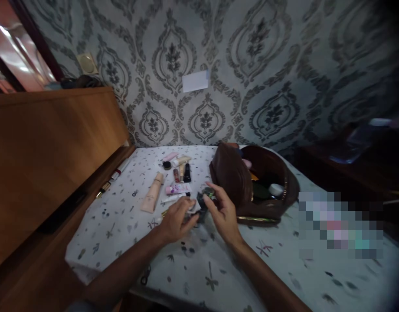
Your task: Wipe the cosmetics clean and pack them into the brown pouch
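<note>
My left hand (177, 220) is closed, its thumb and fingers pinching the pale edge of a small dark, shiny packet (202, 208). From the other side my right hand (224, 212) grips the same packet between thumb and fingers. Blur and the fingers hide what kind it is. Just beyond my left hand lie a white tube (173, 198) and a pink-and-white tube (178, 189). A large peach tube (151, 195) rests to their left. Right of my hands stands an open brown cosmetic bag (230, 173), with a white-lidded jar (276, 190) inside.
Farther back on the patterned tablecloth (115, 242) are a black tube (187, 172), a round black pot (167, 165) and several other small cosmetics. A wooden headboard (56, 138) bounds the left. At right are a blurred-out item (341, 229) and a clear bottle (358, 141).
</note>
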`<state>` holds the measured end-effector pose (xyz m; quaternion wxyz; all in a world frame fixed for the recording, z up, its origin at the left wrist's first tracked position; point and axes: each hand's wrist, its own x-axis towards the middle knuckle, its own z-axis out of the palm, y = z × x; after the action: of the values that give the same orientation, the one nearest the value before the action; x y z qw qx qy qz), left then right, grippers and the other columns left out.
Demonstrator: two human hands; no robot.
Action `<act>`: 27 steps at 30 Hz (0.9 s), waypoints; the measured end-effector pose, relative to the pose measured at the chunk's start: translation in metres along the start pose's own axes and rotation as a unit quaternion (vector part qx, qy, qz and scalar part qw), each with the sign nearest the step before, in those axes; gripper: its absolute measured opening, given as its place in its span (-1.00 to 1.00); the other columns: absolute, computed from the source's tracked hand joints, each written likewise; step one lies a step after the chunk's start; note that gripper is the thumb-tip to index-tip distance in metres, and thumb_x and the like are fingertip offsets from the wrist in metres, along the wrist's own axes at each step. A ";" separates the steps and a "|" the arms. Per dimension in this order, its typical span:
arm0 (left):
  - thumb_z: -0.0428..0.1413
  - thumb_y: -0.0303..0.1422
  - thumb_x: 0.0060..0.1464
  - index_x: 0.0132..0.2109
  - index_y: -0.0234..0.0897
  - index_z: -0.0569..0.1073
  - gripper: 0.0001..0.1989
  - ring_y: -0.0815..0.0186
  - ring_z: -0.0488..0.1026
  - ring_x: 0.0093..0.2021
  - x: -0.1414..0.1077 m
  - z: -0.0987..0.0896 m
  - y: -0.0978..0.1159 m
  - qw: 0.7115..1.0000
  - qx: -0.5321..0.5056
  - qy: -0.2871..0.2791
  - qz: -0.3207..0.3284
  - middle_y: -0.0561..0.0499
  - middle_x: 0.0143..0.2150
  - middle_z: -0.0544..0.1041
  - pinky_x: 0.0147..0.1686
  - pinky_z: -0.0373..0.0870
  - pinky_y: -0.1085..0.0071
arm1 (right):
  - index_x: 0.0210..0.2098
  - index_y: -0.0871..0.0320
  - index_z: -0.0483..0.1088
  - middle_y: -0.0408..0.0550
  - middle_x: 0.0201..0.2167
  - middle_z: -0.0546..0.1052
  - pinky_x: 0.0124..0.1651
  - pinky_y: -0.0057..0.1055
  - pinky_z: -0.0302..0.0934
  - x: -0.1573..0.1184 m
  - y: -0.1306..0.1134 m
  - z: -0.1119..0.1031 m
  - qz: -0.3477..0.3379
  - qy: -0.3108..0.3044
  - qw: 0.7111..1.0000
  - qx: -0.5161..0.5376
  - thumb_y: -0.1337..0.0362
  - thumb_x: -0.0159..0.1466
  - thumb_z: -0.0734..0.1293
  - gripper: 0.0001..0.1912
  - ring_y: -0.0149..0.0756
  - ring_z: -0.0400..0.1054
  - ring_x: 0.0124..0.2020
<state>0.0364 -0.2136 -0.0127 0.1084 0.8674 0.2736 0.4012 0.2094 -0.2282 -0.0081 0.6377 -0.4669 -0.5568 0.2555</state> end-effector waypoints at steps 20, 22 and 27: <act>0.18 -0.32 0.09 0.07 -0.24 0.24 -0.57 0.01 0.47 0.03 0.001 0.010 0.006 0.967 -0.011 -0.142 -0.213 -0.16 0.01 0.50 0.00 0.40 0.11 | -0.07 0.14 0.45 -0.02 -0.22 0.55 -0.30 -0.41 0.34 -0.002 -0.014 -0.003 -0.092 -0.007 0.993 -0.077 0.17 0.27 0.35 -0.73 -0.30 0.43 -0.31; 0.16 -0.34 0.11 0.05 -0.23 0.24 -0.62 0.04 0.47 0.03 0.000 0.012 0.004 0.970 -0.024 -0.130 -0.204 -0.13 0.00 0.50 -0.01 0.40 0.13 | -0.05 0.12 0.45 -0.03 -0.24 0.55 -0.30 -0.40 0.34 -0.003 -0.017 -0.003 -0.138 -0.022 0.985 -0.097 0.23 0.29 0.33 -0.75 -0.29 0.42 -0.29; 0.14 -0.33 0.14 -0.02 -0.24 0.26 -0.70 0.06 0.47 -0.01 0.006 0.012 0.003 0.969 -0.060 -0.124 -0.204 -0.12 -0.06 0.50 -0.06 0.41 0.16 | -0.02 0.10 0.44 -0.03 -0.28 0.55 -0.24 -0.35 0.35 -0.002 -0.020 -0.004 -0.198 -0.012 0.972 -0.125 0.30 0.32 0.31 -0.77 -0.26 0.42 -0.27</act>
<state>0.0495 -0.2129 -0.0155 0.2732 0.8283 0.4041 0.2756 0.2091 -0.2403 0.0091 0.6056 -0.4202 -0.6733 0.0581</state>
